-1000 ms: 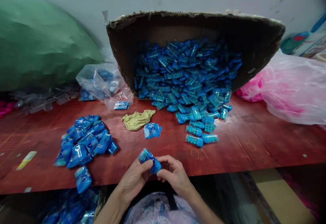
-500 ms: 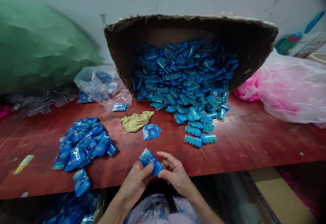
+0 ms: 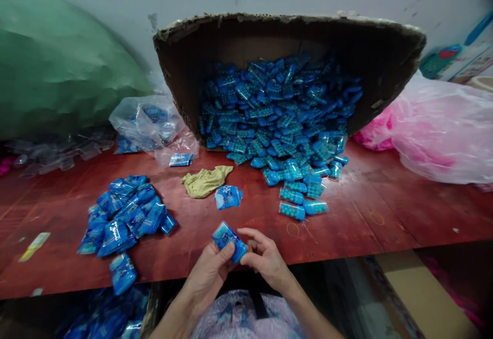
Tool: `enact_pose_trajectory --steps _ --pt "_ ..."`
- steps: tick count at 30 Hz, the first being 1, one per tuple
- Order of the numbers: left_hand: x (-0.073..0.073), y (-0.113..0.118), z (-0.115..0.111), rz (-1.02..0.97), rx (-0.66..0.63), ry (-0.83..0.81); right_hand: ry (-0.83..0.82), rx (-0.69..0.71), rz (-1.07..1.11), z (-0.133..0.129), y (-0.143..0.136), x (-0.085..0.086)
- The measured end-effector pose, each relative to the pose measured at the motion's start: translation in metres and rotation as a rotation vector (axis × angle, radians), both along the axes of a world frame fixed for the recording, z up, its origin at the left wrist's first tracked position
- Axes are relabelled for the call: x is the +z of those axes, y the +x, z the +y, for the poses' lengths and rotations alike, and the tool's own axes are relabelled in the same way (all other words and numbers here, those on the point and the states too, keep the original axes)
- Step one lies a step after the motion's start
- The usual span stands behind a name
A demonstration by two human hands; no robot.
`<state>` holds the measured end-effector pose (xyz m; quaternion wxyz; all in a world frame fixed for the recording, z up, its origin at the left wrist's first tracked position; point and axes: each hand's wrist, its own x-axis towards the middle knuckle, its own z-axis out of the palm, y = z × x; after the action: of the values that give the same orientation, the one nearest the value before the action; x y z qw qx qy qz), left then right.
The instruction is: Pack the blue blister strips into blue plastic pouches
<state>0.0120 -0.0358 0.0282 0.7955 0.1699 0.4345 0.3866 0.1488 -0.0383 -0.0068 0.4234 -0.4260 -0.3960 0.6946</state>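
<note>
Just over the table's front edge, my left hand (image 3: 211, 267) holds a small clear container with a blue end and a blue printed label (image 3: 228, 240), its thumb pressed on the label. My right hand (image 3: 268, 262) has its thumb and a fingertip on the container's lower blue end, the index finger raised. Beyond them lie several blue printed cards (image 3: 227, 197) and a crumpled yellow-green cloth (image 3: 205, 181). To the left is a pile of labelled blue packs (image 3: 125, 214), with one pack (image 3: 122, 273) by the table edge.
A cardboard box (image 3: 164, 67) on its side spills unlabelled blue containers (image 3: 281, 123) of teal balls onto the red table (image 3: 365, 210). Clear bags (image 3: 142, 123) and a green sack (image 3: 65, 67) stand left, a pink-filled bag (image 3: 442, 128) right. More blue packs (image 3: 103, 313) lie below the edge.
Both hands keep their grip on the container, which has shifted very slightly to the right. The camera view has moved a little; the things on the table stay in place.
</note>
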Motion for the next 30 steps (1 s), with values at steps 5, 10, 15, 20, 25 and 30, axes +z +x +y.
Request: enact_pose_trajectory --steps 5,10,15,20,25,30 --pt "-0.004 0.012 -0.006 0.006 0.159 -0.017 0.003 -0.040 -0.030 -0.001 0.002 -0.003" --pt "-0.003 0.009 -0.003 -0.042 0.025 -0.002 -0.028 0.028 -0.037 0.002 0.007 0.000" --pt "0.001 0.003 0.000 -0.039 -0.015 0.000 0.006 0.047 -0.037 0.001 0.005 0.002" --pt "0.002 0.000 0.001 0.023 -0.022 0.008 0.083 -0.023 -0.075 -0.005 -0.002 0.000" --pt "-0.001 -0.005 0.004 -0.056 -0.085 0.046 0.006 -0.022 -0.009 -0.002 0.000 -0.001" --pt "0.000 0.001 0.001 -0.057 -0.037 0.056 0.046 0.016 -0.007 0.001 -0.001 0.006"
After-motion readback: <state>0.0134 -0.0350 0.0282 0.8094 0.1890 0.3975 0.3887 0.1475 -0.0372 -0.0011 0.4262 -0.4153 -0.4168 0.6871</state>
